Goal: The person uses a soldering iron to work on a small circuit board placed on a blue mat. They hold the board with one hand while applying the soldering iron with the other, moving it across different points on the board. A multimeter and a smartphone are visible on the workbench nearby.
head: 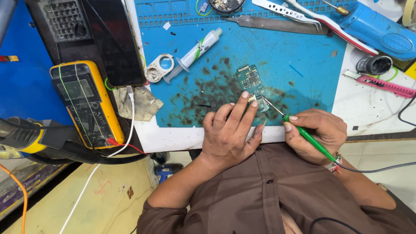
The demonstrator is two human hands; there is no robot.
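Head view. Blue work mat (303, 65), stained with dark blotches through its middle, lies on a white bench top (372, 108); your brown shirt fills the frame at 6 o'clock.

Small green circuit board (250, 84) sits on the mat near the frame's centre, slightly toward 1 o'clock. Your left hand (227, 134) lies palm down just below it, fingers spread moderately and gripping nothing; the index and middle fingertips (245, 94) press on the board's lower end.

Your right hand (318, 132), at 4 o'clock from the board, is closed around a green-handled soldering iron (310, 138), held pen-fashion between thumb and fingers. Its metal tip points toward 10 o'clock and meets the board's lower right corner, just beside your left fingertips. A dark cord runs from the handle's rear across your wrist toward 3 o'clock.

Surroundings:
- White paste tube (197, 51) with a green stripe, lying at 10 o'clock from the board, well apart from both hands.
- Metal ring-shaped part (159, 68), just left of the tube's nozzle.
- Tweezers (277, 24) along the mat's top edge at 12 o'clock.
- Blue power tool (381, 30) at 2 o'clock, partly off the mat.
- Pink utility knife (383, 84) at 3 o'clock on the white surface.
- Yellow multimeter (86, 104) at 9 o'clock, off the mat, with a grey rag (141, 104) between it and the mat.
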